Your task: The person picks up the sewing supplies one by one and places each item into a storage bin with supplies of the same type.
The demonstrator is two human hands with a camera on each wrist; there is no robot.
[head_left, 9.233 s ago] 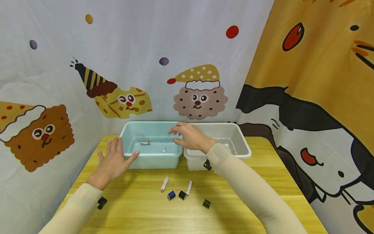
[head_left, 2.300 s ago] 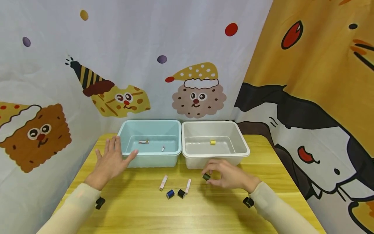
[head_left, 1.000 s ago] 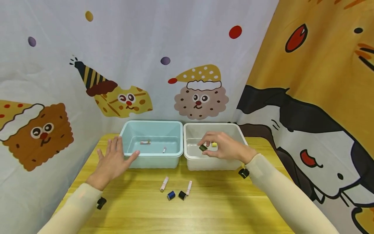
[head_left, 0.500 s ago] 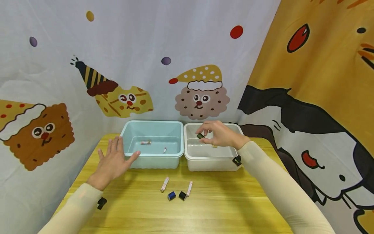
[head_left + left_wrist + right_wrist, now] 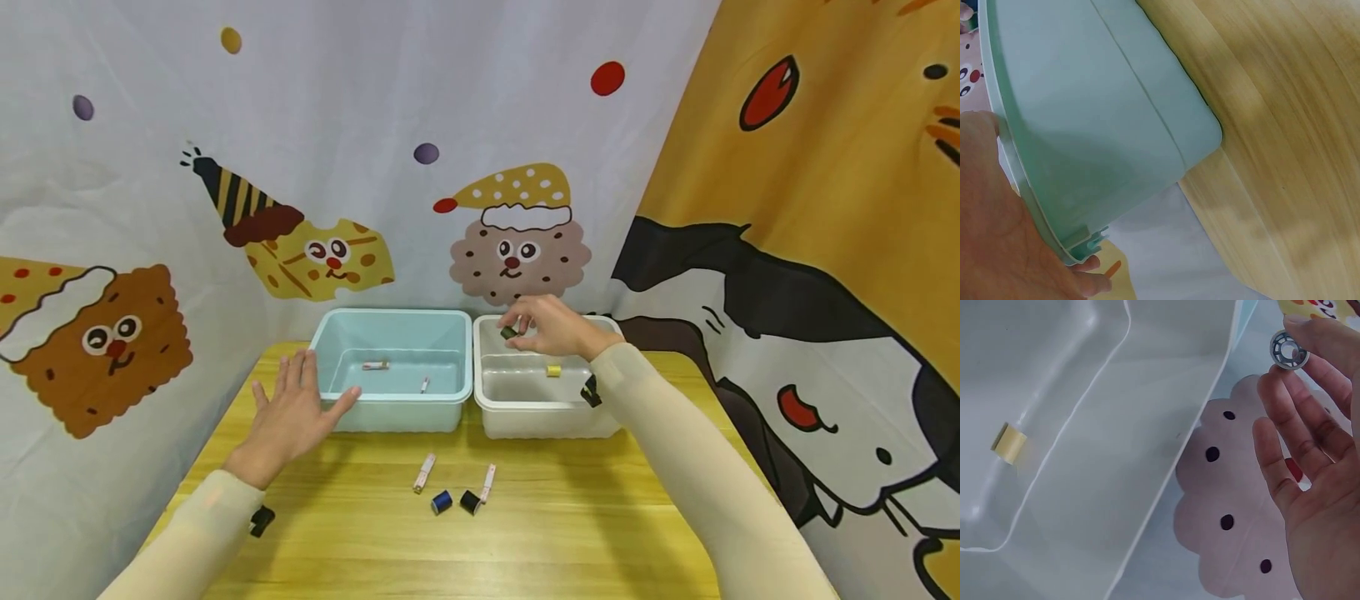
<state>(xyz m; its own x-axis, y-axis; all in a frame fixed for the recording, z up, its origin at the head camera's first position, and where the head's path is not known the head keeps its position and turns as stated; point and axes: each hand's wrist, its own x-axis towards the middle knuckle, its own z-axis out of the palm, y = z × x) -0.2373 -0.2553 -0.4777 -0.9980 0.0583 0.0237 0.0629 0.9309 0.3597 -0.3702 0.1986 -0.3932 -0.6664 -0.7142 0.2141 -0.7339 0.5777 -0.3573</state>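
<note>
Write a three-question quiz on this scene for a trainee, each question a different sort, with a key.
1. True or false: the yellow spool lies in the blue bin.
2. Fill in: the right hand pinches the ____.
3. How many spools lie on the table?

Key:
1. False; the yellow spool lies in the white bin.
2. Green spool.
3. Two: the blue spool and the black spool.

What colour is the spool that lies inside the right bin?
The spool is yellow, best seen in the head view.
</note>
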